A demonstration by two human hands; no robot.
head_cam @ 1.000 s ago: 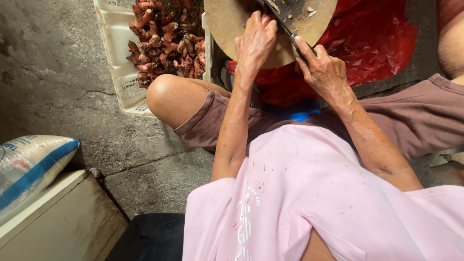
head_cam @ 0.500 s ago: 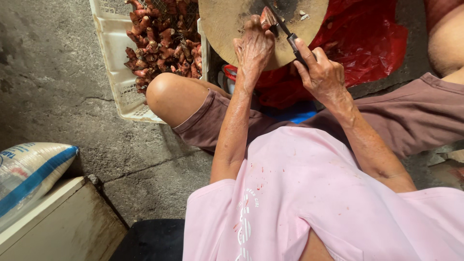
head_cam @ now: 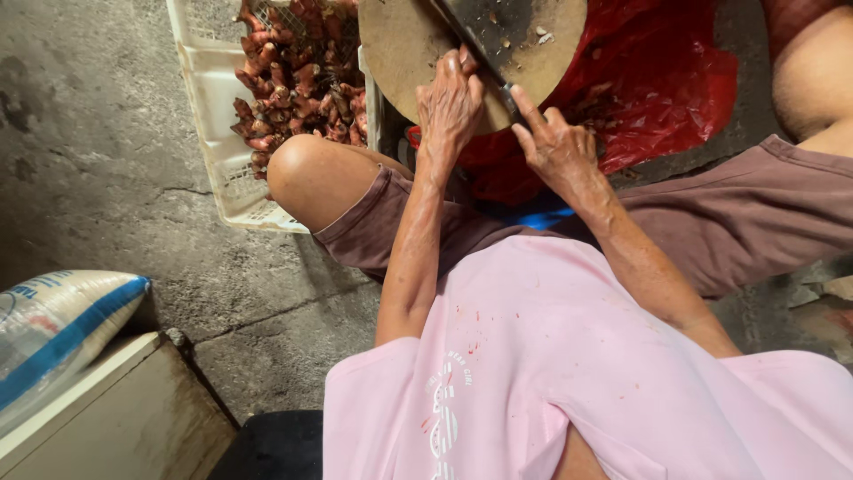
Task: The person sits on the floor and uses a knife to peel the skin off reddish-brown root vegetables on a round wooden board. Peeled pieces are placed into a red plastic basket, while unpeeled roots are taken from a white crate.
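Now, at the top centre, the right hand (head_cam: 558,147) grips a cleaver (head_cam: 484,36) by its handle, blade flat on the round board (head_cam: 400,44). The left hand (head_cam: 450,100) curls loosely at the board's near edge, beside the blade; whether it holds anything is unclear. A crate (head_cam: 213,116) crowds the left and a red bag (head_cam: 657,80) the right. Since the earlier frames, the left hand has slid nearer the edge.

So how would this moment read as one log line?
left hand: on round chopping block | right hand: gripping cleaver | white crate: beside knee
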